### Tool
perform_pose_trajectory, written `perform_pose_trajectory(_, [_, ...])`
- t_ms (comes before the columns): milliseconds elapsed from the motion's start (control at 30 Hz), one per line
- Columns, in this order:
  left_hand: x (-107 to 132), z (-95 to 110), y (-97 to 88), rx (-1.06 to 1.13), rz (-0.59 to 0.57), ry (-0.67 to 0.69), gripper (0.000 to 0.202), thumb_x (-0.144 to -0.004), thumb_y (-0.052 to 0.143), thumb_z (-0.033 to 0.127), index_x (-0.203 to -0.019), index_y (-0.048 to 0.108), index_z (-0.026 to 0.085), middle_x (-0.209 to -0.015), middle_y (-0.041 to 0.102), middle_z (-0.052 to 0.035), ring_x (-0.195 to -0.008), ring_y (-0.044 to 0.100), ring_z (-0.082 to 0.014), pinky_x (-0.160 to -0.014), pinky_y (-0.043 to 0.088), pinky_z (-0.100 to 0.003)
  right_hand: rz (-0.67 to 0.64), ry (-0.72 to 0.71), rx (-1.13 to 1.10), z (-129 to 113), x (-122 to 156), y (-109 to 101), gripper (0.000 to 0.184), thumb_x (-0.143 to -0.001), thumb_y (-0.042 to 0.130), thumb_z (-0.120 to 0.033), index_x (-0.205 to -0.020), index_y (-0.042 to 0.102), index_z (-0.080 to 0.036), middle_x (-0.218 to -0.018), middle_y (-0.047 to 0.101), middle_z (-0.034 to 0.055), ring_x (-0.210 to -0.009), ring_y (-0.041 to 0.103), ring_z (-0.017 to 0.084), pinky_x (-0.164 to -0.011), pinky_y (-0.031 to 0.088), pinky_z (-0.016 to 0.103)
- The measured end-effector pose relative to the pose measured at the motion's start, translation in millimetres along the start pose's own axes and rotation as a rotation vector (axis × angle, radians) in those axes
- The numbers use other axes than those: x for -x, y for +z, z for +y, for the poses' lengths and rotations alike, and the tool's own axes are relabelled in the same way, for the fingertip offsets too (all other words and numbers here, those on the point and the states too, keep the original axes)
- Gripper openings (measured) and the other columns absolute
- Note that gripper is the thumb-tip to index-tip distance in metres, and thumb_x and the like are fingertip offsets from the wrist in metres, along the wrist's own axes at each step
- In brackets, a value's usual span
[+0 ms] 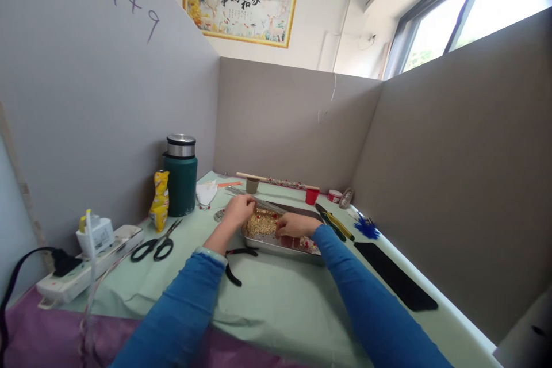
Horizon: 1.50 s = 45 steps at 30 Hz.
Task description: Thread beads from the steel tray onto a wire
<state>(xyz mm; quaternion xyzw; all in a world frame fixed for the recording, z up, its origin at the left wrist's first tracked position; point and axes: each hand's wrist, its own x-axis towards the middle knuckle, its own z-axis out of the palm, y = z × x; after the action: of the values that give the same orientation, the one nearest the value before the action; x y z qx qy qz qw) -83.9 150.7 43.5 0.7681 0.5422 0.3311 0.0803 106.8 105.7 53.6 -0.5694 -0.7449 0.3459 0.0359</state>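
Observation:
A shallow metal tray (pixel 276 250) holds a heap of small gold beads (pixel 261 223) and some red and pale beads (pixel 308 244). My left hand (pixel 238 211) is at the tray's left side, fingers pinched round a bundle of thin wires (pixel 272 207) that runs across the tray's far part. Inside the tray, my right hand (pixel 298 224) points its closed fingertips down beside the gold beads. Whatever sits between those fingertips is too small to make out. Black-handled pliers (pixel 235 276) lie just in front of the tray, partly behind my left wrist.
Scissors (pixel 157 244), a green flask (pixel 181 184), a yellow packet (pixel 160 201) and a power strip (pixel 90 276) are on the left. Yellow-black pliers (pixel 338 225), a red cup (pixel 311 195), a blue tinsel bunch (pixel 366 226) and a black strip (pixel 394 275) are right. Grey partitions (pixel 293 121) surround the table.

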Motion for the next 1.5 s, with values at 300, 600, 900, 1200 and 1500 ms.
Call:
perform_pose_trajectory(300, [8.0, 7.0, -1.6, -0.138, -0.049, 0.137, 0.024, -0.078, 0.047, 0.029, -0.082, 0.070, 0.021, -0.083, 0.068, -0.0057, -0.086, 0.058, -0.0197, -0.072, 0.040, -0.026, 0.137, 0.042, -0.026, 16.3, 7.3, -2.6, 0.021, -0.073, 0.046, -0.010, -0.085, 0.063, -0.013, -0.073, 0.067, 0.0055, -0.052, 0.059, 0.011, -0.048, 0.043, 0.018])
perform_pose_trajectory(600, [23.3, 17.4, -0.2, -0.208, -0.233, 0.505, 0.030, -0.080, 0.045, 0.027, -0.056, 0.062, 0.019, -0.061, 0.061, -0.0049, -0.073, 0.053, -0.0179, -0.071, 0.033, -0.028, 0.347, 0.033, -0.019, 20.0, 16.1, -3.9, 0.028, -0.075, 0.043, -0.010, -0.097, 0.061, -0.014, -0.081, 0.068, 0.0058, -0.057, 0.059, 0.009, -0.052, 0.043, 0.016])
perform_pose_trajectory(900, [20.7, 17.5, 1.0, -0.148, -0.219, 0.420, 0.031, -0.081, 0.047, 0.036, -0.064, 0.065, 0.018, -0.064, 0.062, -0.0056, -0.069, 0.054, -0.0167, -0.062, 0.032, -0.024, 0.415, 0.003, -0.167, 39.0, 19.0, 2.5, 0.021, -0.077, 0.043, -0.011, -0.089, 0.060, -0.014, -0.072, 0.067, 0.0043, -0.045, 0.056, 0.007, -0.042, 0.042, 0.015])
perform_pose_trajectory(1200, [19.5, 13.0, 5.4, -0.206, -0.201, 0.405, 0.021, -0.077, 0.048, 0.025, -0.063, 0.063, 0.018, -0.065, 0.062, -0.0047, -0.063, 0.051, -0.0146, -0.057, 0.029, -0.024, 0.415, 0.024, -0.113, 45.5, 19.2, 3.9, 0.022, -0.079, 0.046, -0.016, -0.095, 0.061, -0.015, -0.074, 0.066, 0.0027, -0.047, 0.055, 0.006, -0.041, 0.041, 0.015])
perform_pose_trajectory(1500, [19.0, 12.5, 6.7, -0.204, -0.182, 0.406, 0.025, -0.079, 0.047, 0.030, -0.068, 0.066, 0.018, -0.067, 0.062, -0.0056, -0.064, 0.052, -0.0154, -0.057, 0.030, -0.025, 0.271, -0.054, -0.036, 23.2, 5.2, 6.5, 0.020, -0.076, 0.048, -0.015, -0.088, 0.064, -0.015, -0.081, 0.067, 0.0040, -0.053, 0.056, 0.007, -0.047, 0.041, 0.015])
